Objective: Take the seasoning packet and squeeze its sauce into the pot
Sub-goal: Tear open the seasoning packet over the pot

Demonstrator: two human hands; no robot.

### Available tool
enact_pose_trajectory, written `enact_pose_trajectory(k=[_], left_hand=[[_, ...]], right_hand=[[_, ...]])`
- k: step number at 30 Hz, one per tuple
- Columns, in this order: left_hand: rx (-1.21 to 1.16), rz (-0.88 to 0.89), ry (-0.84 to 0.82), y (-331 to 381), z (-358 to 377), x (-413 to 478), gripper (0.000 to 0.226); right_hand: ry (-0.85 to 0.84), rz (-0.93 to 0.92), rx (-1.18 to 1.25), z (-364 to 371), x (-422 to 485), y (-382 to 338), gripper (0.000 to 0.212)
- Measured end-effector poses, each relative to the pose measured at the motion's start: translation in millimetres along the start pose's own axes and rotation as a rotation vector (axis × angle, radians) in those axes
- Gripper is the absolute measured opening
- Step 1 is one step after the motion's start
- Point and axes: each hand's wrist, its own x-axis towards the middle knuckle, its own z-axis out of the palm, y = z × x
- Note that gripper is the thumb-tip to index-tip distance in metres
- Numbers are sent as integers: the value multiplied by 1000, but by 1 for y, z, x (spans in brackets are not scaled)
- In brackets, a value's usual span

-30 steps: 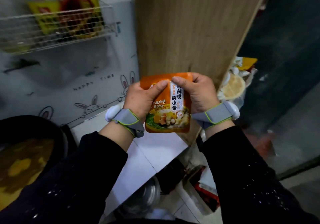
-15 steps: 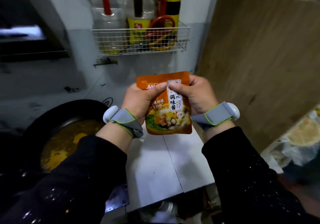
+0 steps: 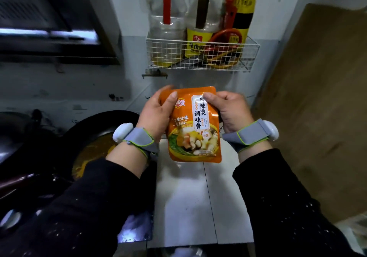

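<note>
From my remote seat, the first thing I register is at the left of the frame: the pot (image 3: 95, 137), dark and holding yellowish broth, now sits lower left and closer to the centre than it did a second ago, when it was cut off at the frame edge; the head has swung toward the stove, so the wire rack (image 3: 200, 56) of bottles now hangs at upper centre. Moving right, my left hand (image 3: 156, 115) has changed its hold: half a second ago its thumb pressed next to the other thumb at the packet's top, and now the thumb tip sits alone near the upper left corner, the fingers curled behind, the hand blurred as if mid-shift. I read that as setting up to tear the top seam, which I judge is still sealed, so no sauce can go in yet. The seasoning packet (image 3: 193, 125) is held at frame centre, above the white counter (image 3: 184, 207) and to the right of the pot, not over it. Its long axis runs nearly vertical, top edge toward the rack, printed face toward me, tilted slightly anticlockwise. At the right, my right hand (image 3: 230, 113) pinches the packet's upper right edge, thumb on the label, firmly closed on it.
</note>
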Motion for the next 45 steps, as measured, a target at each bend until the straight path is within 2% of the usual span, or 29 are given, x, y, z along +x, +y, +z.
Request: enact_pose_trajectory(k=[2,4,5,8,10,12,15,17,20,23,27,32,35,40,42,45], left_hand=[[188,13,77,-4,-1,3,56],[369,98,130,-2,4,-2,65],[380,139,69,-2,9,-6,64],[71,131,-318,-3,27,-17,50],[-10,140,-427,-8,33,-17,55],[-107,91,-426,-8,34,-15,49],[-233,10,-346,-12,31,-11,26],[-273,-57,-276,-18,30,-10,20],[-377,-160,-260,-23,28,-8,19],[-397,-218,-288,-24,23,-8,21],[-414,-287,-286,-22,22,-9,38],[-444,-275,-288,-23,17,-5,28],[-452,-269,-303,-24,16,-3,30],[-364,-227,-331,-24,17,-4,27],[-309,-192,-361,-25,18,-5,19],[-252,-154,-457,-24,19,-6,14]], right_hand=[[39,8,6,4,4,3,28],[48,-8,-9,8,8,5,31],[46,-16,-8,11,8,5,31],[-15,4,56,19,7,5,26],[-70,22,87,22,4,3,25],[-115,37,113,20,4,1,28],[-188,89,158,12,5,-3,41],[-203,77,183,8,5,-3,34],[-135,23,196,4,7,-3,22],[-37,-28,127,-3,12,-1,27],[99,-105,-10,-16,20,3,28],[200,-68,108,-22,25,7,28],[163,-49,134,-21,22,8,25],[116,-97,-13,-17,21,-1,10],[14,-151,-148,-13,19,-6,14],[-222,-106,-226,1,13,-12,19]])
